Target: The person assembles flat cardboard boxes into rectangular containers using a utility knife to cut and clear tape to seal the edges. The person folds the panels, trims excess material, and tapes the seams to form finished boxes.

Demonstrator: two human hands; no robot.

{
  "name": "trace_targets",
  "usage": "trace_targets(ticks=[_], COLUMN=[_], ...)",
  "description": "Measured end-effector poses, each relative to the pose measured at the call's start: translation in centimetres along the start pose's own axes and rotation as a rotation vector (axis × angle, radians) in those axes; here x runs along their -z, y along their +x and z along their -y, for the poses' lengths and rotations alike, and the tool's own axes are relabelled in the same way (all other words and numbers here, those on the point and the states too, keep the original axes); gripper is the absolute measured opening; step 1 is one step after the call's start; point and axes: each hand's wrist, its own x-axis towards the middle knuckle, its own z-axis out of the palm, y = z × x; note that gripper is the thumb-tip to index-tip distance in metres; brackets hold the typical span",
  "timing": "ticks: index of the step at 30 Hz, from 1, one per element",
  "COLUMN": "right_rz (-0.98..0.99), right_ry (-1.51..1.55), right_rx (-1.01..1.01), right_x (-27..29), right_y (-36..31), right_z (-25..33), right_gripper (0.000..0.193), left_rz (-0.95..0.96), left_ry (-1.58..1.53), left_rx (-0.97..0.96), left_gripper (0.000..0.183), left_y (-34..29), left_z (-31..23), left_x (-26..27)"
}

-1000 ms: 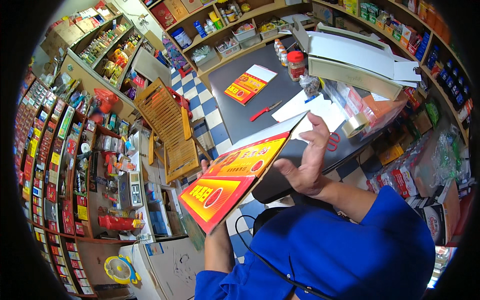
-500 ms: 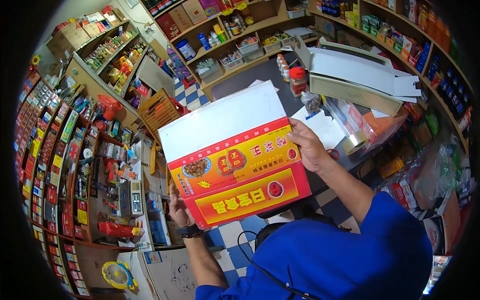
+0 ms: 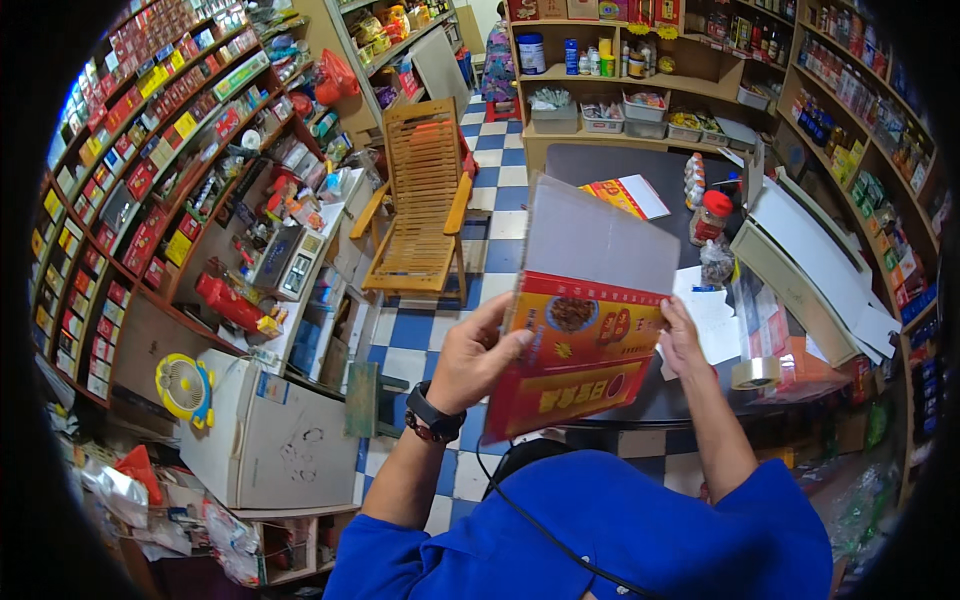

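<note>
I hold a flat red and yellow cardboard box (image 3: 580,345) upright in front of me, its grey unprinted flap raised at the top. My left hand (image 3: 475,360) grips its left edge, thumb on the printed face. My right hand (image 3: 682,340) holds its right edge. A black watch sits on my left wrist. The box hangs above the near edge of a dark table (image 3: 590,165).
The table carries a red and yellow leaflet (image 3: 612,192), a red-lidded jar (image 3: 708,216), white papers (image 3: 712,320) and a tape roll (image 3: 755,373). A wooden folding chair (image 3: 420,205) stands on the checkered floor. Stocked shelves line the left, back and right. A white box (image 3: 270,440) sits lower left.
The box has turned from lying folded near my lap to standing upright, then swung to my right. My view has lifted toward the chair and back shelves.
</note>
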Motion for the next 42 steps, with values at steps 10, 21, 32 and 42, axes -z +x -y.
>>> trace_targets(ticks=[10, 21, 32, 42], right_rz=[-0.083, -0.169, -0.399, 0.129], right_ry=[0.1, 0.124, -0.07, -0.868], right_rx=[-0.146, -0.246, -0.046, 0.855], right_x=[0.5, 1.8, 2.0, -10.5], right_y=[0.8, -1.5, -3.5, -7.2], right_z=[-5.3, -6.5, -4.8, 12.0], right_gripper=[0.028, 0.031, 0.045, 0.042], left_rz=[0.113, 0.049, 0.024, 0.211], left_ry=[-0.033, -0.076, 0.428, 0.736], left_rx=[0.103, 0.096, 0.055, -0.184], left_gripper=[0.06, 0.041, 0.033, 0.03], left_y=[0.3, 0.6, 2.1, 3.7], left_z=[-0.9, 2.6, 2.7, -0.7], left_x=[-4.2, -4.3, -2.0, -1.0])
